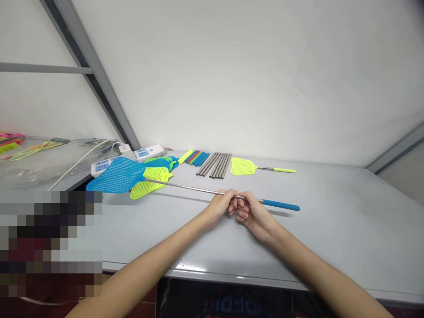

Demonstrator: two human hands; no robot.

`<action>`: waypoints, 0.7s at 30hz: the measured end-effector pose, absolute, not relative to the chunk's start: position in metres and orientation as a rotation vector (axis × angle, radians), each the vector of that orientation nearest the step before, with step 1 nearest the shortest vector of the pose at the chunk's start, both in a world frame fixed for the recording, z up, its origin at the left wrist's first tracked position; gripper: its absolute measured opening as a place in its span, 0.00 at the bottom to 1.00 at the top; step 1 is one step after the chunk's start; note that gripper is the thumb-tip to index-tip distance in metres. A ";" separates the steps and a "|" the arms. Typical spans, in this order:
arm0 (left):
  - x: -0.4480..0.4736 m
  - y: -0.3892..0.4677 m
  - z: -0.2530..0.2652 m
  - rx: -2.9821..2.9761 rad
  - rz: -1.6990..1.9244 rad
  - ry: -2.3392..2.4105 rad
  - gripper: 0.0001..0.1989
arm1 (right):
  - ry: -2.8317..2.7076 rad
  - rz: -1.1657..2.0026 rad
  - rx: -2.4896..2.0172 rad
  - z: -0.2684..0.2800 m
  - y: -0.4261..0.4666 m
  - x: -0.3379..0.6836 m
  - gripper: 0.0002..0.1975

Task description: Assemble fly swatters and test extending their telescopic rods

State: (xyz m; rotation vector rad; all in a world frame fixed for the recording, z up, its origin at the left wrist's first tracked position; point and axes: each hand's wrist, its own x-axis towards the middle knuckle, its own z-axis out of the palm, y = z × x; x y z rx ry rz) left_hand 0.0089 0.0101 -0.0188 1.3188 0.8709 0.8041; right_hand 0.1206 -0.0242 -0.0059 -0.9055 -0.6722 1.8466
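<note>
A fly swatter with a blue mesh head, a long thin metal rod and a blue grip is held above the table, its head to the left and its grip to the right. My left hand is closed around the rod near its middle. Right beside it, my right hand pinches the rod closer to the blue grip. The two hands touch or nearly touch, and the curled fingers partly hide the rod. Under the rod lie yellow mesh heads and blue mesh heads.
Along the back lie coloured grips, several metal tubes and a yellow fly swatter. Power strips with a white cable stand at the left. Plastic bags cover the left table. A blurred-out area fills the lower left.
</note>
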 end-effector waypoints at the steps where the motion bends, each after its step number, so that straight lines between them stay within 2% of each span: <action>1: 0.009 0.010 -0.020 1.312 0.801 0.872 0.16 | -0.646 1.865 -0.902 -0.007 -0.024 0.121 0.13; 21: 0.017 0.003 -0.017 1.084 0.841 0.865 0.17 | -0.488 1.917 -0.896 -0.011 -0.019 0.125 0.15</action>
